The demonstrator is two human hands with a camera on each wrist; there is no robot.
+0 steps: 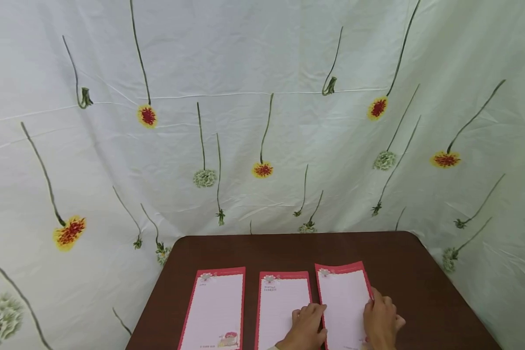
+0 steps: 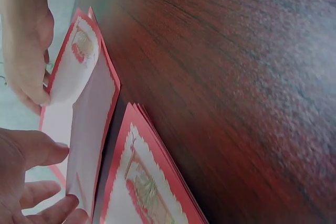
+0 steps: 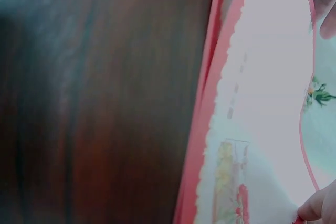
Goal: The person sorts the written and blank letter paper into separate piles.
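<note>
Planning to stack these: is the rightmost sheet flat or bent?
Bent: the rightmost sheet has a visibly curved edge in both wrist views.

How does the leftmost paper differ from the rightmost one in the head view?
The leftmost paper lies flat; the rightmost paper is bent. The leftmost is untouched; the left hand and right hand hold the rightmost. Both have red borders and a pale flower near the top.

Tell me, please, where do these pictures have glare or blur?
Left wrist view: pale glare on the table toward the picture's right edge; right wrist view: table grain blurred, held sheet pale and washed out; head view: fairly even light, flowered cloth mostly sharp.
</note>
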